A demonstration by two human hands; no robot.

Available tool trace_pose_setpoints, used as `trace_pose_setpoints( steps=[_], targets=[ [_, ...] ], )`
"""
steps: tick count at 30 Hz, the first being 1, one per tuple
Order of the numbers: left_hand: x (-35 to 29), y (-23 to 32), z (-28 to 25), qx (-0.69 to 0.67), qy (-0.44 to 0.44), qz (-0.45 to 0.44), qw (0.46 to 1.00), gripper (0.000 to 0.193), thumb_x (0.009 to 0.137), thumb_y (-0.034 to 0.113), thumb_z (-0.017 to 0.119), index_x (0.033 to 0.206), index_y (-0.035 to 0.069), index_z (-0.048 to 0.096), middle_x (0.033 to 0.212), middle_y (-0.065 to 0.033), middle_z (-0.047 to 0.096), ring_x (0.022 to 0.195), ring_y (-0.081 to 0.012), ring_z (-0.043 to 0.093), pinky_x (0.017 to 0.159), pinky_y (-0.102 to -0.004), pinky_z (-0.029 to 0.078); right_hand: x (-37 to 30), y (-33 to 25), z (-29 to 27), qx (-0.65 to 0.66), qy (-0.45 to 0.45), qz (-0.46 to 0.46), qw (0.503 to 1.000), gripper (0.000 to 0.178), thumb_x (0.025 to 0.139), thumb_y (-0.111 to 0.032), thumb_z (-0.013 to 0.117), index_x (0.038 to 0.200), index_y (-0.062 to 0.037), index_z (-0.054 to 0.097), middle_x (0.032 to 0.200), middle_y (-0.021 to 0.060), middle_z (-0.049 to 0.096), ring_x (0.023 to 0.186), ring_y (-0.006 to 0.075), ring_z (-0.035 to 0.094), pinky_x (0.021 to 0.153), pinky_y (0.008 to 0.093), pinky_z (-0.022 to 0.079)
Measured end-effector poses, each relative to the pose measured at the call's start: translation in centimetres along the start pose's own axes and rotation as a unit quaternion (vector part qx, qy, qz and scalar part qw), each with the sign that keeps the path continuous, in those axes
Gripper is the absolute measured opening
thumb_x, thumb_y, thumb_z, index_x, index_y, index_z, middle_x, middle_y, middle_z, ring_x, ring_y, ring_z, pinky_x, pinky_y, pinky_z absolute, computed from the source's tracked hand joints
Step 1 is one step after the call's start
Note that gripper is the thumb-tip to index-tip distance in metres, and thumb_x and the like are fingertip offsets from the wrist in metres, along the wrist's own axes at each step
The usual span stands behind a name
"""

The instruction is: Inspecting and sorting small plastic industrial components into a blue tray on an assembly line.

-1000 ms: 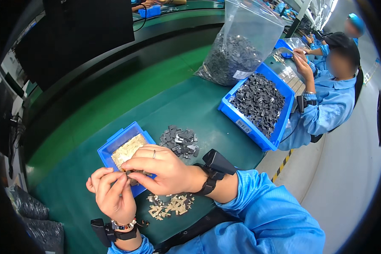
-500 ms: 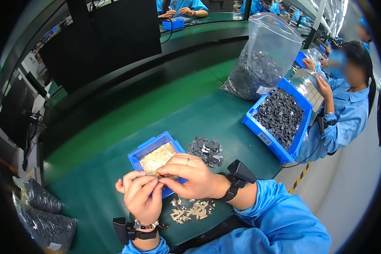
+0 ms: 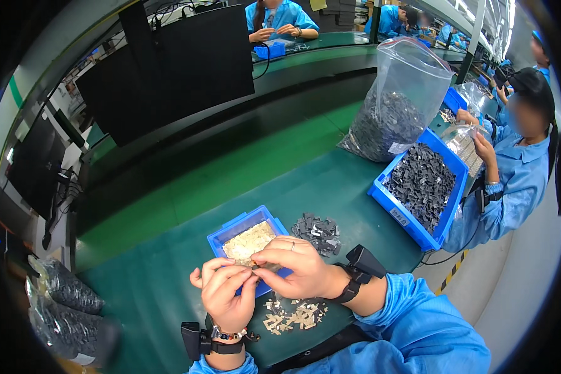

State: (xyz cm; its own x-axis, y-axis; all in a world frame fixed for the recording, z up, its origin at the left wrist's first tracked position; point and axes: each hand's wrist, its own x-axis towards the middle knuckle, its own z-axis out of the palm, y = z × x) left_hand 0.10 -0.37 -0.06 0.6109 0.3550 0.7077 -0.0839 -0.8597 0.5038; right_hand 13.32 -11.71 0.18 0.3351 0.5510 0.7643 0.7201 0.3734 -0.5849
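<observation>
My left hand and my right hand meet over the near edge of a small blue bin. Both sets of fingers are pinched together on a small dark piece, mostly hidden by the fingertips. Cream-coloured small parts fill the bin beneath my hands. Just beyond my right hand lies a loose pile of dark grey plastic pieces. Closer to me, beside my wrists, pale beige pieces mixed with some dark ones are scattered on the green table mat.
A large blue tray heaped with dark parts stands at the right, beside a clear bag of similar parts. Filled bags sit at the left edge. A black panel rises at the back. A co-worker sits at the right.
The whole view has shifted, so things appear slightly lower and further right. My hands keep the same pinch. The co-worker at the right has lowered their hands toward a clear-wrapped item.
</observation>
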Motion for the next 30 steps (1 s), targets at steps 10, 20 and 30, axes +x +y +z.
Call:
trace_pose_setpoints(
  steps=[10, 20, 30],
  targets=[
    [-0.05, -0.32, -0.12, -0.004, -0.005, 0.005, 1.000, 0.015, 0.072, 0.005, 0.076, 0.083, 0.008, 0.066, 0.081, -0.0032, 0.069, 0.095, -0.0261, 0.061, 0.098, -0.0409, 0.030, 0.21, 0.05, 0.18, 0.010, 0.004, -0.008, 1.000, 0.026, 0.077, -0.002, 0.075, 0.102, 0.0014, 0.066, 0.087, 0.0126, 0.069, 0.074, 0.0265, 0.068, 0.069, 0.0354, 0.053],
    [-0.21, 0.24, -0.03, -0.011, -0.010, 0.000, 1.000, 0.014, 0.072, 0.005, 0.075, 0.082, 0.008, 0.066, 0.081, -0.0040, 0.069, 0.094, -0.0262, 0.062, 0.097, -0.0410, 0.030, -0.18, -0.19, 0.00, 0.015, 0.010, -0.008, 1.000, 0.029, 0.076, 0.001, 0.075, 0.104, 0.0019, 0.066, 0.084, 0.0130, 0.068, 0.071, 0.0261, 0.067, 0.066, 0.0357, 0.052],
    [0.23, -0.04, -0.63, 0.025, -0.015, 0.016, 0.999, 0.012, 0.072, 0.003, 0.072, 0.081, 0.004, 0.064, 0.081, -0.0063, 0.064, 0.097, -0.0287, 0.059, 0.094, -0.0417, 0.034, 0.38, -0.19, 0.62, 0.037, 0.026, -0.007, 0.999, 0.025, 0.079, -0.002, 0.073, 0.103, 0.0018, 0.065, 0.084, 0.0129, 0.066, 0.074, 0.0283, 0.065, 0.067, 0.0361, 0.052]
  ],
)
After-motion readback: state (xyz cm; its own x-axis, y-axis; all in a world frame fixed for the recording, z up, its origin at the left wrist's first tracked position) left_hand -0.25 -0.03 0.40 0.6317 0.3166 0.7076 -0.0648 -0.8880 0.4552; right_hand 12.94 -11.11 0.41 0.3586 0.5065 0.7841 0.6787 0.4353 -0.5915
